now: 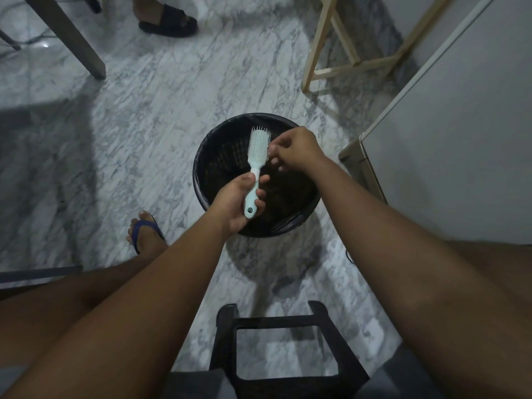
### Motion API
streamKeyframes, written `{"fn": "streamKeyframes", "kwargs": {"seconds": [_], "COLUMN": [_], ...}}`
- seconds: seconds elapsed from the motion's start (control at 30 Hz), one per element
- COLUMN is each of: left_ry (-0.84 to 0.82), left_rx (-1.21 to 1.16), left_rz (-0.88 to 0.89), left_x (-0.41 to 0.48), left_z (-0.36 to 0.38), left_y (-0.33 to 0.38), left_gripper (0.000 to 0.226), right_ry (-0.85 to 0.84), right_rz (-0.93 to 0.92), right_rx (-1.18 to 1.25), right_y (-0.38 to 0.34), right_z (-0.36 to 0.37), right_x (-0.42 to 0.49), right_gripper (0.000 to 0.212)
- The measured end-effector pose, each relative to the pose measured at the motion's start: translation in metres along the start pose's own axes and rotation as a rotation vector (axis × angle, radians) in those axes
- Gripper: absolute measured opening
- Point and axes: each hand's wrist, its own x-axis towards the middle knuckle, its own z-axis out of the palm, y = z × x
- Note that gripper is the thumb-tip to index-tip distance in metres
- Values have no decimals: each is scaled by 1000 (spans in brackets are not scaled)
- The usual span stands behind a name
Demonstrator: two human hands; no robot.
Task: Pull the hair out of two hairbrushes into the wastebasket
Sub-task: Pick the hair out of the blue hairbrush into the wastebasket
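Observation:
A pale mint hairbrush (pixel 257 149) is held over a round black wastebasket (pixel 205 156) lined with a dark bag. My left hand (pixel 239 201) grips the brush by its handle, head pointing away from me, bristles facing right. My right hand (pixel 293 149) is at the right side of the bristles, thumb and fingertips pinched together there. Any hair between the fingers is too fine to make out. Dark clumps lie in the basket's bottom. No second hairbrush is in view.
The wastebasket stands on a marble floor (pixel 138 133). A black stool frame (pixel 276 326) is between my knees, and my sandalled foot (pixel 145 234) is left of the basket. A white cabinet (pixel 460 133) is at the right, a wooden frame (pixel 322 53) behind, another person's foot (pixel 167 18) farther back.

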Motion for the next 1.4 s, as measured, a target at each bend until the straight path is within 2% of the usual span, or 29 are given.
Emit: {"fn": "streamKeyframes", "kwargs": {"seconds": [0.07,0.1,0.2,0.23,0.27,0.33,0.43,0.5,0.57,0.63,0.73,0.8,0.97,1.03,1.1,1.13,1.17,1.27,1.3,1.4], "left_ry": [-13,-26,-60,-66,-64,-50,-44,-46,-47,-32,-15,-8,-7,-4,-7,-7,-7,3,0,-15], "left_rx": [10,24,93,116,135,157,177,165,113,79,71,76,71,108,171,202,228,330,357,332], "left_rz": [2,-1,-11,-10,-10,-13,-15,-14,-15,-9,1,-2,-25,-28,-24,-20,-13,29,37,36], "left_x": [-2,-3,-7,-8,-8,-9,-10,-11,-11,-11,-10,-9,-8,-10,-13,-13,-13,-11,-11,-13], "left_z": [0,0,1,2,2,-1,-8,-9,-8,-7,-5,-5,-4,-6,-7,-8,-8,-8,-8,-9], "left_y": [0,0,-4,-5,-7,-9,-8,-6,-4,-1,0,-1,-4,-4,-5,-6,-8,-11,-11,-12], "left_gripper": [34,33,30,31,32,33,34,33,32,31,31,31,31,31,31,30,30,31,32,31], "right_ry": [214,265,128,103,106,160,182,207,211,109,-154,-218,-97,31,213,252,234,41,47,116], "right_rz": [67,61,9,-6,-35,-67,-14,77,188,182,41,-44,-107,-46,13,19,11,-25,-53,-95], "right_rx": [101,85,-132,-168,-184,-226,-281,-150,139,231,145,69,18,89,143,120,77,-123,-188,-233], "right_y": [1,0,-6,-8,-11,-15,-17,-14,-13,-9,0,8,12,10,5,3,0,-14,-17,-23], "right_z": [5,7,13,14,14,12,7,7,7,6,2,2,3,4,6,7,7,11,11,7], "right_x": [10,14,18,18,18,23,31,37,31,18,-4,-9,-4,3,11,15,17,13,15,19], "right_gripper": [14,15,59,66,63,44,29,31,27,24,30,41,18,12,15,16,20,51,51,27]}}
